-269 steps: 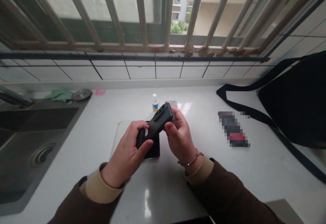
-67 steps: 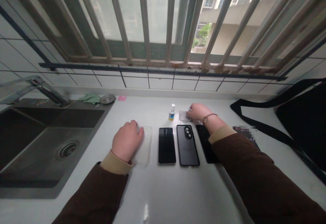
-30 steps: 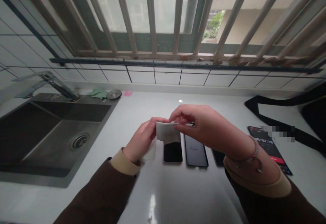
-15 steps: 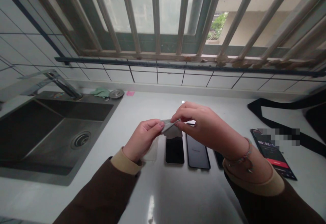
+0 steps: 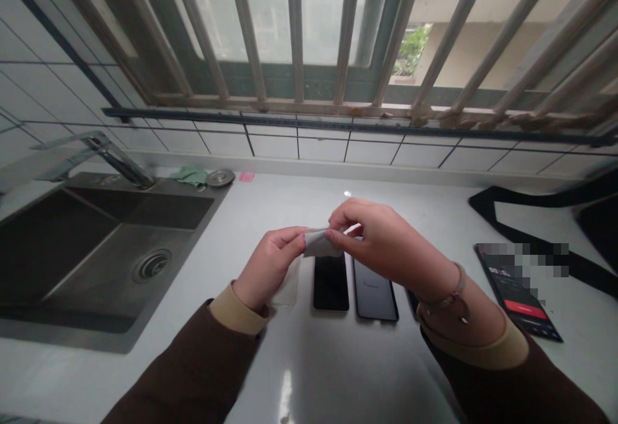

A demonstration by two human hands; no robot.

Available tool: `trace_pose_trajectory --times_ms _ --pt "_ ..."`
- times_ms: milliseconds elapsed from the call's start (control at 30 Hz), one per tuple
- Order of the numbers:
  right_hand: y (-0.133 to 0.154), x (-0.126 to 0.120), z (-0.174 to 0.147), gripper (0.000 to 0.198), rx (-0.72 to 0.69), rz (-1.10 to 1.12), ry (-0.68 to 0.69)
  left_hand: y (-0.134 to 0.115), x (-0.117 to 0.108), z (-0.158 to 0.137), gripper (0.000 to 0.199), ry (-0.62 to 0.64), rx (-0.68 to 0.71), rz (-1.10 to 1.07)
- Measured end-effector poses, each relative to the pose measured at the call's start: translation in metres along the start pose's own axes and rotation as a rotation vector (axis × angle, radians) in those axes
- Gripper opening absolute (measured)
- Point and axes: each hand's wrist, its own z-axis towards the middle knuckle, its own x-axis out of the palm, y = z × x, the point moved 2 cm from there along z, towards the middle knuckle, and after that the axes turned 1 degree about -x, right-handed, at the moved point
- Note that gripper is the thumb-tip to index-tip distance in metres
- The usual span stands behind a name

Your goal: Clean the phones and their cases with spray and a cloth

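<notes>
A small grey cloth [image 5: 319, 244], folded over, hangs between my two hands above the counter. My left hand [image 5: 273, 258] pinches its left end between thumb and fingers. At the cloth's upper right, my right hand [image 5: 374, 234] grips the edge with thumb and fingertips. Below the cloth lies a black phone [image 5: 331, 287], its top end hidden. Beside it rests a second phone or phone case, a dark slab with a black rim [image 5: 375, 295], partly under my right hand. Another dark item [image 5: 412, 302] is mostly covered by my right wrist. A clear flat piece [image 5: 286, 287], perhaps a phone case, lies by my left hand.
At the left is a steel sink [image 5: 205, 218] with a faucet [image 5: 123, 163]. A green cloth [image 5: 189, 176], a drain strainer [image 5: 220, 178] and a pink scrap [image 5: 246, 177] lie behind it. Right of me are a lit phone [image 5: 519, 295] and a black strap [image 5: 487, 208].
My right hand has shifted slightly left and down along the cloth. The cloth now hangs flatter, with a straighter top fold. My left hand has barely moved.
</notes>
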Motion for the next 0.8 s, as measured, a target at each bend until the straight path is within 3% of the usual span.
trace_pose_trajectory --times_ms 233,367,467,600,733,800 --pt "0.004 0.003 0.001 0.01 0.118 -0.045 -0.023 0.003 0.0 0.0 0.032 -0.002 0.003 0.004" --pt "0.004 0.004 0.002 0.011 0.132 -0.062 -0.028 -0.002 0.005 -0.001 0.044 -0.003 0.005 -0.022" --pt "0.006 0.004 0.002 0.012 0.127 -0.061 -0.034 -0.007 0.009 -0.001 0.041 0.004 0.008 0.029" --pt "0.003 0.006 0.002 0.005 0.164 0.072 -0.036 -0.007 0.008 0.001 0.034 -0.064 -0.013 0.03" --pt "-0.007 0.01 0.004 0.033 0.237 0.208 -0.003 0.0 0.005 0.001 0.032 -0.106 -0.028 -0.064" --pt "-0.011 0.012 0.006 0.019 0.29 0.223 0.061 0.002 0.005 0.001 0.03 -0.129 -0.035 -0.094"
